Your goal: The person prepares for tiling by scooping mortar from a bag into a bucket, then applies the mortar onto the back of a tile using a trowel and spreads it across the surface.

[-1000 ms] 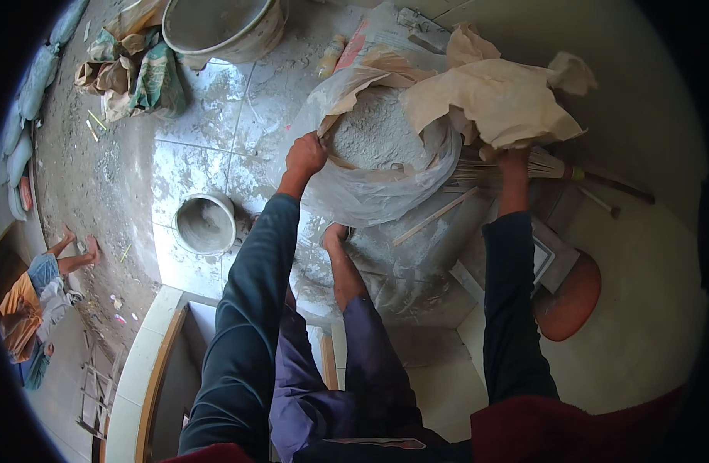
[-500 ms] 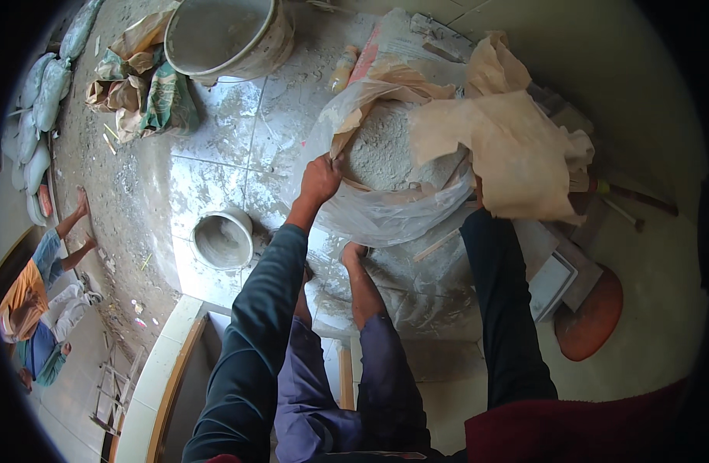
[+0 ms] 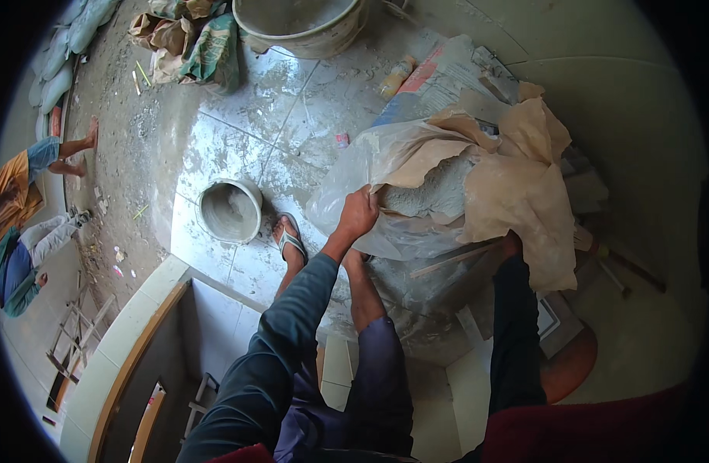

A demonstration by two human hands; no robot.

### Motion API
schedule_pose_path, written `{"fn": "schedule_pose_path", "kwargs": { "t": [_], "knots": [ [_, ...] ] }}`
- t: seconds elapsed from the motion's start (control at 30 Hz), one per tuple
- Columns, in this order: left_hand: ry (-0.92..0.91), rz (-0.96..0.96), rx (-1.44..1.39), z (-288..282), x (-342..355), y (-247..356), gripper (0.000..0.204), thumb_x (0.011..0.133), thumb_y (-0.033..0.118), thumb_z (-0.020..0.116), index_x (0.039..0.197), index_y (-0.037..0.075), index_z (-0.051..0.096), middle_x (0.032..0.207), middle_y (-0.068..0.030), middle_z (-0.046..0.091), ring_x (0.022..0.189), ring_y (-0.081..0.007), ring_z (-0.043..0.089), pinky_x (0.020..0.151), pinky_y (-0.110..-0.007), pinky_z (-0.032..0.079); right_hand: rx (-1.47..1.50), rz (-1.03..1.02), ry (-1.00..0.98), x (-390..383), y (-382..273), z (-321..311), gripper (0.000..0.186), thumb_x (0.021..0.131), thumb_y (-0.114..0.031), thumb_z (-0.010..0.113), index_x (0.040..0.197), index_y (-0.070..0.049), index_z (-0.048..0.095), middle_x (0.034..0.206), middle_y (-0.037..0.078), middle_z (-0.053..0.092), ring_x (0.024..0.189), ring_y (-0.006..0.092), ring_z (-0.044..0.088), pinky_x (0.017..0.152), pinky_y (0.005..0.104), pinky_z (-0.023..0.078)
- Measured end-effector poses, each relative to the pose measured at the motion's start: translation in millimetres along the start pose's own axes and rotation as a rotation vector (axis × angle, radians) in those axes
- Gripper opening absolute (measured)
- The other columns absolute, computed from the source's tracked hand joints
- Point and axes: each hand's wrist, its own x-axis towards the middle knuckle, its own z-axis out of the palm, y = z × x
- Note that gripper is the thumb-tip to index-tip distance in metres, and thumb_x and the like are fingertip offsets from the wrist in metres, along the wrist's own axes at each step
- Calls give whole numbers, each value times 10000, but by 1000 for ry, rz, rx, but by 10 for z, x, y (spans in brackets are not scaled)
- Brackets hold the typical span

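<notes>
A torn bag (image 3: pixel 524 189) of brown paper with a clear plastic layer (image 3: pixel 346 185) stands in front of me, holding grey powder (image 3: pixel 431 193) that looks like cement. My left hand (image 3: pixel 360 214) is closed on the left edge of the bag's mouth, fingers wrapped round paper and plastic. On the right, my right hand (image 3: pixel 512 244) reaches under a hanging flap of the brown paper. Its fingers are hidden by that flap. A loose paper fold partly covers the powder from the far left.
A grey-coated bucket (image 3: pixel 231 212) stands at left on the tiles, a larger tub (image 3: pixel 300 38) at the far side. Crumpled sacks (image 3: pixel 208 54) lie beside the tub. A small bottle (image 3: pixel 398 76) lies near a flat sack (image 3: pixel 447 77). Two people (image 3: pixel 26 224) are at far left.
The bag's mouth has narrowed, with paper folded over more of the powder. Both hands have shifted right and lower in view with the bag. The whole view has turned somewhat.
</notes>
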Motion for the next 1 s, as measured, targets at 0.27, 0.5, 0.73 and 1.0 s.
{"fn": "schedule_pose_path", "kwargs": {
  "t": [0.27,0.5,0.73,1.0],
  "knots": [
    [54,-134,-2,-387,-519,-226,176,880,133,473,873,-29,544,804,-302,585,799,-494,558,697,-533,436,-67,-88,-54,-134,-148,22,292,766,-158,578,993,17,632,860,193,653,784,311,627,706,375,476],
    [171,-303,-36,-1024,-1286,-493,196,889,138,450,925,-21,560,818,-304,579,807,-496,557,701,-514,442,-96,-187,-181,-506,-476,296,291,766,-162,584,992,14,634,854,194,652,782,318,628,702,377,477],
    [119,-298,-126,-1393,-1342,-910,197,890,139,468,908,-36,556,824,-309,581,798,-495,554,698,-520,439,-174,-302,-233,-862,-827,685,289,767,-165,590,992,11,635,848,195,651,780,326,629,698,379,477],
    [79,-175,-155,-1736,-732,-1297,224,890,158,484,844,-54,538,782,-316,570,762,-498,547,688,-544,421,-254,-384,-292,-1220,-1229,1304,288,767,-169,596,991,7,637,841,196,650,778,334,630,694,382,478]
  ]
}}
